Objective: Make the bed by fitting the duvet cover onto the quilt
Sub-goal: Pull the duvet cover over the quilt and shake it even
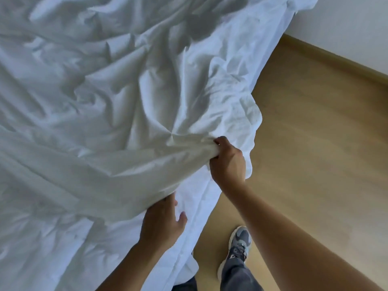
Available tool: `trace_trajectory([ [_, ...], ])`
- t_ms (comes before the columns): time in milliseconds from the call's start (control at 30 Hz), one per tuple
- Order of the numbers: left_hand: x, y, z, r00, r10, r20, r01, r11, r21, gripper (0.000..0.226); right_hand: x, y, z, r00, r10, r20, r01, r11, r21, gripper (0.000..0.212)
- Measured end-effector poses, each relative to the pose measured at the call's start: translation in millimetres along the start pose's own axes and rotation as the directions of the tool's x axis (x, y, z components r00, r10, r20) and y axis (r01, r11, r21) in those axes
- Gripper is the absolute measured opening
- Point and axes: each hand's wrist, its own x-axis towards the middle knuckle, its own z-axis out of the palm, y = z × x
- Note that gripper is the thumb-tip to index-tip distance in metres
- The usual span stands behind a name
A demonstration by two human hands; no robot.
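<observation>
Where the view starts, nearest the camera, one grey sneaker point(238, 246) and grey trouser legs point(237, 274) stand on the tan wood floor point(315, 143), just beside the bed edge.

Left hand point(161, 223): reaches onto the quilt point(195, 208) at the bed's near edge, fingertips tucked under the lifted edge of the duvet cover point(94, 101). Thumb sticks out to the side, lying on the quilt. Fingers are hidden by fabric, so can't tell whether they grip anything.

Right hand point(227, 160): just past the left, fist closed on a bunched fold of the duvet cover, pulling it up off the surface. Creases fan out from the grip point across the fabric.

Quilt: white, stitched, visible as a strip between and below the two hands, along the bed edge, hanging down toward the floor.

Duvet cover: white, heavily wrinkled, spread over most of the bed from the hands to the far side. Its right edge is ruffled and overhangs the bed side near the right hand.

Far right: white wall point(346, 22) with a wood skirting board point(336, 57) running along the floor.
</observation>
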Motion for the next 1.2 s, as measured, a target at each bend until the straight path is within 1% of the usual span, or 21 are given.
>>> trace_trajectory([
  [67, 20.2, 1.0, -9.6, 0.968, 0.041, -0.246, -0.023, 0.997, 0.075, 0.057, 30.8, -11.5, -7.7, 0.999, 0.042, 0.027, -0.044, 0.995, 0.090, 0.043],
  [100, 35.2, 3.9, -18.4, 0.966, 0.033, -0.256, -0.009, 0.995, 0.095, 0.061, 44.4, -15.9, -12.1, 1.000, 0.028, 0.008, -0.028, 0.994, 0.110, 0.046],
  [167, 66.4, 16.4, -36.8, 0.987, -0.013, -0.161, 0.023, 0.998, 0.056, 0.070, 67.7, -23.3, -20.8, 0.999, -0.020, -0.028, 0.024, 0.989, 0.145, 0.047],
  [267, 112.0, 47.8, -45.2, 0.997, -0.027, -0.079, 0.029, 0.999, 0.016, 0.073, 102.9, -28.7, -33.0, 0.993, -0.116, 0.003, 0.115, 0.991, 0.063, 0.048],
  [300, 126.7, 60.5, -51.1, 0.998, -0.038, -0.055, 0.039, 0.999, 0.016, 0.068, 116.7, -29.4, -37.7, 0.986, -0.155, 0.066, 0.155, 0.988, 0.007, 0.064],
  [367, 155.3, 84.2, -72.3, 0.996, -0.091, 0.012, 0.091, 0.996, 0.010, 0.056, 143.8, -30.0, -47.6, 0.947, -0.193, 0.257, 0.240, 0.956, -0.170, 0.114],
  [400, 169.1, 95.4, -87.7, 0.994, -0.106, 0.023, 0.106, 0.994, -0.010, 0.053, 155.9, -31.1, -50.7, 0.927, -0.185, 0.325, 0.279, 0.920, -0.274, 0.129],
  [467, 194.2, 114.0, -123.7, 0.996, -0.087, -0.005, 0.086, 0.994, -0.060, 0.045, 175.1, -34.4, -50.8, 0.905, -0.160, 0.394, 0.315, 0.874, -0.370, 0.139],
  [600, 240.8, 132.2, -181.7, 0.992, -0.081, 0.093, 0.083, 0.996, -0.015, 0.016, 217.3, -40.5, -40.7, 0.827, -0.147, 0.542, 0.260, 0.956, -0.138, 0.141],
  [667, 266.9, 138.6, -198.1, 0.996, -0.057, 0.073, 0.067, 0.987, -0.145, 0.013, 236.7, -44.8, -34.7, 0.746, -0.136, 0.652, 0.263, 0.960, -0.101, 0.143],
  [700, 279.6, 142.8, -202.7, 0.999, -0.050, 0.005, 0.050, 0.983, -0.175, 0.011, 243.1, -45.0, -31.1, 0.729, -0.126, 0.673, 0.276, 0.954, -0.120, 0.139],
  [733, 291.7, 149.9, -205.6, 0.994, -0.039, -0.100, 0.022, 0.986, -0.168, 0.014, 249.0, -44.5, -27.4, 0.762, -0.117, 0.637, 0.272, 0.950, -0.151, 0.129],
  [767, 301.5, 156.2, -206.0, 0.971, -0.045, -0.235, 0.006, 0.987, -0.163, 0.021, 256.3, -44.6, -23.0, 0.834, -0.113, 0.541, 0.246, 0.952, -0.180, 0.108],
  [833, 306.7, 157.7, -193.9, 0.858, -0.142, -0.494, -0.032, 0.945, -0.327, 0.028, 273.8, -49.9, -15.4, 0.944, -0.150, 0.293, 0.210, 0.960, -0.187, 0.051],
  [867, 299.7, 154.3, -180.1, 0.788, -0.189, -0.586, -0.077, 0.914, -0.398, 0.027, 282.5, -53.4, -15.0, 0.963, -0.159, 0.218, 0.201, 0.962, -0.183, 0.035],
  [900, 290.1, 150.0, -163.5, 0.746, -0.212, -0.631, -0.105, 0.899, -0.426, 0.022, 293.1, -55.6, -16.7, 0.971, -0.161, 0.176, 0.191, 0.967, -0.168, 0.029],
  [933, 277.7, 146.0, -144.7, 0.753, -0.223, -0.619, -0.082, 0.902, -0.425, 0.017, 304.1, -57.1, -19.5, 0.973, -0.161, 0.163, 0.186, 0.971, -0.150, 0.029],
  [1000, 260.8, 142.4, -113.3, 0.854, -0.222, -0.470, 0.064, 0.942, -0.329, 0.018, 323.0, -59.5, -25.8, 0.969, -0.196, 0.150, 0.218, 0.964, -0.150, 0.030],
  [1067, 271.7, 142.6, -101.2, 0.917, -0.213, -0.338, 0.156, 0.970, -0.188, 0.038, 334.8, -63.1, -28.5, 0.957, -0.257, 0.131, 0.277, 0.945, -0.175, 0.028],
  [1100, 282.3, 142.8, -101.9, 0.916, -0.205, -0.344, 0.140, 0.969, -0.203, 0.040, 338.3, -64.5, -29.4, 0.950, -0.285, 0.128, 0.304, 0.935, -0.180, 0.027],
  [1200, 308.6, 144.5, -128.4, 0.901, -0.158, -0.404, 0.027, 0.950, -0.312, 0.027, 346.3, -68.2, -37.3, 0.930, -0.350, 0.112, 0.365, 0.916, -0.169, 0.031],
])
